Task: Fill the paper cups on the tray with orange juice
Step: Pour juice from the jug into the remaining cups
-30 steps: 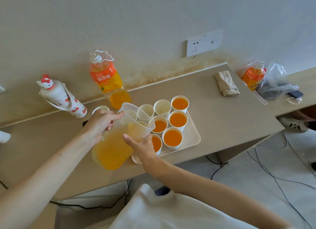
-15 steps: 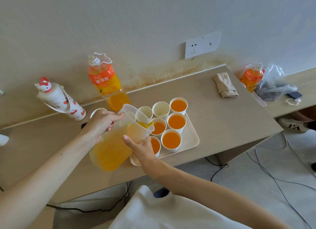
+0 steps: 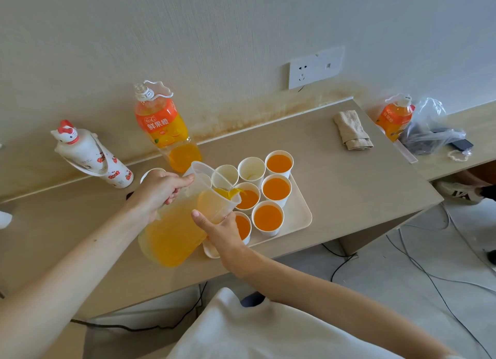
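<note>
My left hand [image 3: 161,189] gripping and right hand [image 3: 220,230] cradling the clear plastic pitcher [image 3: 171,232] mid-frame, juice [image 3: 230,192] had just reached another white paper cup [image 3: 249,199].

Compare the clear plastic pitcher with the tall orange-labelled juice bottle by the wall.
The clear plastic pitcher is tilted, its spout over a white paper cup; the tall orange-labelled bottle stands upright. The left hand and right hand hold the pitcher; nothing touches the bottle. The pitcher is wide-mouthed and unlabelled; the bottle is narrow-necked. Both contain orange juice.
</note>
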Tool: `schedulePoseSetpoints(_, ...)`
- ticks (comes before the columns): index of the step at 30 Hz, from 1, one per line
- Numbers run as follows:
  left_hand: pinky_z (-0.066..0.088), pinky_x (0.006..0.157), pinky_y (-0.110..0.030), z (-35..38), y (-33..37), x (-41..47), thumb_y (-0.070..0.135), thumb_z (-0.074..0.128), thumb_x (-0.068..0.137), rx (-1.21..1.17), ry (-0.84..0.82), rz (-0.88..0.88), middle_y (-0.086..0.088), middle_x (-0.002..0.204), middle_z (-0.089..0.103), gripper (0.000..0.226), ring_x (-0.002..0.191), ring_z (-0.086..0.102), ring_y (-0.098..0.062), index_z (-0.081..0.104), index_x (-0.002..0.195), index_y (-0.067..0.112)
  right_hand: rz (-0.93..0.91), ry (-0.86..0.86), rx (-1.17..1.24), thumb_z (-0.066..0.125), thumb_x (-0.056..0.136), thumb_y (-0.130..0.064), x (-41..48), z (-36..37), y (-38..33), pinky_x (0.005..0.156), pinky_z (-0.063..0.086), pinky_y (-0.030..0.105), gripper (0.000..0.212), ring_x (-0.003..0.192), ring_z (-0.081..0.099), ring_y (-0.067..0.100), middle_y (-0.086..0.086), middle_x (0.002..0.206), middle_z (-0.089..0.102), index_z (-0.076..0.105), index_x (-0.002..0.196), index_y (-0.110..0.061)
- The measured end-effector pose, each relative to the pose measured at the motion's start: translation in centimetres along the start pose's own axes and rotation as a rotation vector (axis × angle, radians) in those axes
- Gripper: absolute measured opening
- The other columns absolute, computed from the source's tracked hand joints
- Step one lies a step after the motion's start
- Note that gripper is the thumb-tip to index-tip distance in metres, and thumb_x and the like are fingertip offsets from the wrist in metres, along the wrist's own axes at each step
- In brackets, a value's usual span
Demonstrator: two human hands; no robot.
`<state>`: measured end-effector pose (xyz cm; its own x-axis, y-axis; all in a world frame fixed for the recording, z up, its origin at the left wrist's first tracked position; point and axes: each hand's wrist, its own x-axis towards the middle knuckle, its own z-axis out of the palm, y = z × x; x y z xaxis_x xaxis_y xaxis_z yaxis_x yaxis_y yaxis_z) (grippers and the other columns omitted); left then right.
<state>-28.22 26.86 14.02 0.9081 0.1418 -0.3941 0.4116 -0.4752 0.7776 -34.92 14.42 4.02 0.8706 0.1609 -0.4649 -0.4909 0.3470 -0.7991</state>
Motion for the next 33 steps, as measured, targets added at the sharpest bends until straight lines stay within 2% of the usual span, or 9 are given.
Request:
schedulePoseSetpoints(2, 0.026, 0.054, -0.028, 0.03, 0.04, -0.04, 0.031, 0.07, 0.086, -0.002, 0.004, -0.003, 0.003, 0.049, 0.032, 0.039, 0.047, 0.027, -0.015, 0.047, 0.059, 0.013, 0.01, 0.001, -0.005, 0.082, 0.074, -0.037, 0.08, 0.07, 0.19, 0.098, 0.049, 0.032, 0.085, 0.12, 0.054, 0.017, 0.001, 0.131, 0.055, 0.031, 0.14, -0.02)
schedulePoseSetpoints(7, 0.026, 0.053, -0.027, -0.02, 0.12, -0.21, 0.03, 0.07, 0.086, -0.006, 0.01, -0.012, 0.005, 0.047, 0.032, 0.042, 0.047, 0.027, -0.014, 0.046, 0.056, 0.014, -0.003, -0.011, 0.007, 0.083, 0.069, -0.042, 0.14, 0.25, 0.43, 0.1, 0.048, 0.033, 0.087, 0.119, 0.055, 0.017, 0.001, 0.13, 0.056, 0.033, 0.138, -0.021)
schedulePoseSetpoints(11, 0.028, 0.052, -0.026, -0.1, 0.2, -0.23, 0.03, 0.07, 0.086, 0.006, 0.015, -0.021, 0.005, 0.047, 0.034, 0.039, 0.048, 0.028, -0.015, 0.049, 0.057, 0.014, 0.005, -0.01, 0.005, 0.084, 0.051, -0.059, 0.08, 0.54, 0.5, 0.105, 0.047, 0.041, 0.107, 0.12, 0.055, 0.018, 0.001, 0.13, 0.057, 0.034, 0.138, -0.022)
schedulePoseSetpoints(15, 0.029, 0.053, -0.026, -0.14, 0.26, -0.19, 0.031, 0.072, 0.084, 0.016, 0.018, -0.033, 0.002, 0.05, 0.036, 0.037, 0.049, 0.03, -0.016, 0.051, 0.059, 0.014, -0.005, -0.026, 0.02, 0.081, 0.055, -0.053, -0.06, 0.31, 0.48, 0.104, 0.047, 0.038, 0.102, 0.12, 0.054, 0.017, 0.0, 0.13, 0.056, 0.033, 0.138, -0.022)
schedulePoseSetpoints(19, 0.029, 0.054, -0.027, -0.06, 0.36, -0.31, 0.031, 0.071, 0.085, 0.019, 0.017, -0.03, 0.002, 0.051, 0.036, 0.041, 0.05, 0.03, -0.016, 0.048, 0.055, 0.015, -0.01, -0.022, 0.018, 0.085, 0.053, -0.058, -0.19, 0.44, 0.39, 0.102, 0.048, 0.038, 0.105, 0.119, 0.055, 0.017, 0.0, 0.13, 0.057, 0.035, 0.139, -0.022)
schedulePoseSetpoints(23, 0.029, 0.055, -0.028, 0.06, 0.55, -0.47, 0.03, 0.071, 0.086, 0.022, 0.026, -0.026, 0.001, 0.049, 0.036, 0.045, 0.051, 0.03, -0.016, 0.044, 0.051, 0.017, -0.014, -0.028, 0.023, 0.082, 0.071, -0.042, -0.36, 0.2, 0.19, 0.091, 0.049, 0.026, 0.084, 0.113, 0.055, 0.013, -0.002, 0.128, 0.056, 0.033, 0.137, -0.023)
schedulePoseSetpoints(27, 0.028, 0.054, -0.027, 0.13, 0.79, -0.58, 0.029, 0.07, 0.086, 0.025, 0.021, -0.017, 0.002, 0.049, 0.035, 0.048, 0.051, 0.029, -0.016, 0.042, 0.048, 0.019, -0.028, -0.023, 0.025, 0.082, 0.056, -0.052, -0.3, 0.32, 0.23, 0.101, 0.049, 0.037, 0.103, 0.12, 0.055, 0.018, 0.001, 0.131, 0.056, 0.032, 0.141, -0.021)
schedulePoseSetpoints(29, 0.028, 0.054, -0.028, 0.07, 0.78, -0.59, 0.029, 0.07, 0.086, 0.02, 0.016, -0.016, 0.002, 0.049, 0.035, 0.049, 0.05, 0.029, -0.016, 0.042, 0.047, 0.02, -0.02, -0.019, 0.02, 0.082, 0.055, -0.054, -0.32, 0.43, 0.25, 0.102, 0.048, 0.038, 0.105, 0.12, 0.055, 0.019, 0.002, 0.131, 0.056, 0.032, 0.141, -0.021)
schedulePoseSetpoints(33, 0.028, 0.055, -0.028, 0.09, 0.69, -0.7, 0.031, 0.071, 0.085, 0.022, 0.01, -0.019, 0.002, 0.048, 0.035, 0.048, 0.051, 0.029, -0.016, 0.042, 0.048, 0.019, -0.026, -0.021, 0.022, 0.082, 0.065, -0.045, -0.29, 0.05, 0.22, 0.09, 0.05, 0.026, 0.091, 0.116, 0.056, 0.016, 0.002, 0.129, 0.057, 0.034, 0.138, -0.02)
